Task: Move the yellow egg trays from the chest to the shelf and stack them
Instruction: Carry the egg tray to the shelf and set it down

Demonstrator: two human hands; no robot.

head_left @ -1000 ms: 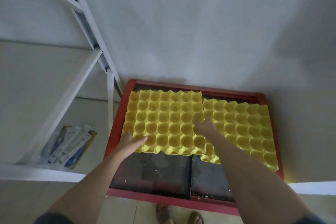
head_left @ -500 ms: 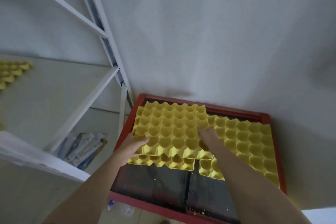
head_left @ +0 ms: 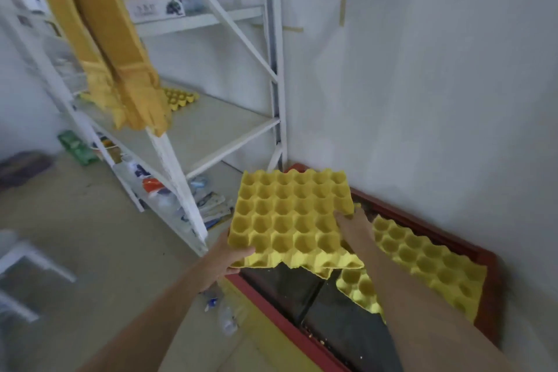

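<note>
I hold a yellow egg tray (head_left: 290, 217) in the air above the left end of the red-rimmed chest (head_left: 489, 275). My left hand (head_left: 228, 257) grips its near left corner, and my right hand (head_left: 353, 225) grips its right edge. Another yellow egg tray (head_left: 422, 263) still lies on the chest's dark glass lid to the right. On the white shelf (head_left: 211, 127) a yellow egg tray (head_left: 179, 98) lies at the back, partly hidden by hanging yellow cloth.
Yellow cloth (head_left: 120, 69) hangs over the shelf's front left. Packets and bags (head_left: 211, 205) lie on the lowest shelf level. A diagonal white brace (head_left: 238, 36) crosses the shelf's side. The grey wall stands right behind the chest. Small litter (head_left: 226, 314) lies on the floor.
Both hands have lifted the left tray off the chest and carried it left towards the shelf. My view has swung left, so the shelf now fills the upper left.
</note>
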